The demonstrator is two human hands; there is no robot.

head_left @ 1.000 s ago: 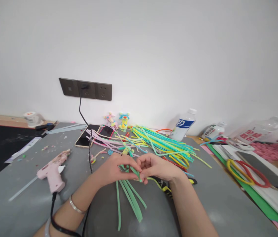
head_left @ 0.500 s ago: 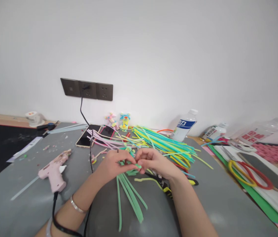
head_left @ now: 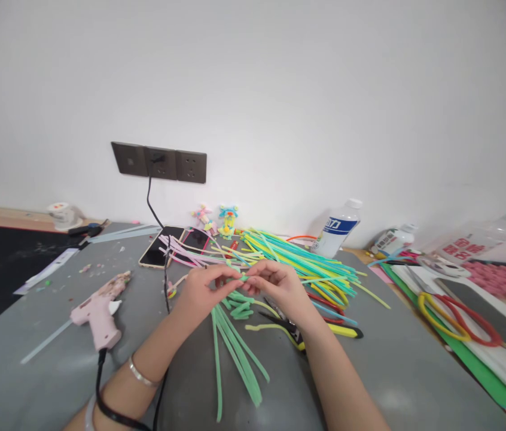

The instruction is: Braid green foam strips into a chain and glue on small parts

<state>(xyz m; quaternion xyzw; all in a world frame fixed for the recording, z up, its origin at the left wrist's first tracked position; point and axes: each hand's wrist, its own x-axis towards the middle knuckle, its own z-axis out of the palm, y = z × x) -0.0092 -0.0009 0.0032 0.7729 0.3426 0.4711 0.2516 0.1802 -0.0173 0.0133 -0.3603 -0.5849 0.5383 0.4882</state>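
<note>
My left hand point(head_left: 208, 291) and my right hand point(head_left: 279, 291) meet over the middle of the table, both closed in a pinch on a short piece of green pipe cleaner point(head_left: 244, 278). Just below the fingertips lie several short, bent green pieces point(head_left: 240, 306). Long green pipe cleaners point(head_left: 238, 359) fan out toward me from under my left hand. Pliers with yellow and black handles point(head_left: 343, 330) lie partly hidden behind my right wrist. Beyond my hands spreads a bundle of yellow and turquoise pipe cleaners point(head_left: 300, 260).
A pink glue gun point(head_left: 100, 311) lies at left, its black cord running under my left arm. Two small figures point(head_left: 228, 220) stand by the wall near phones point(head_left: 158, 248). A bottle point(head_left: 337, 229) stands behind the bundle. Scissors point(head_left: 457, 317) rest on papers at right.
Both hands have risen slightly away from me with the green piece between them. The short bent pieces and more of the pliers' handle have come into sight.
</note>
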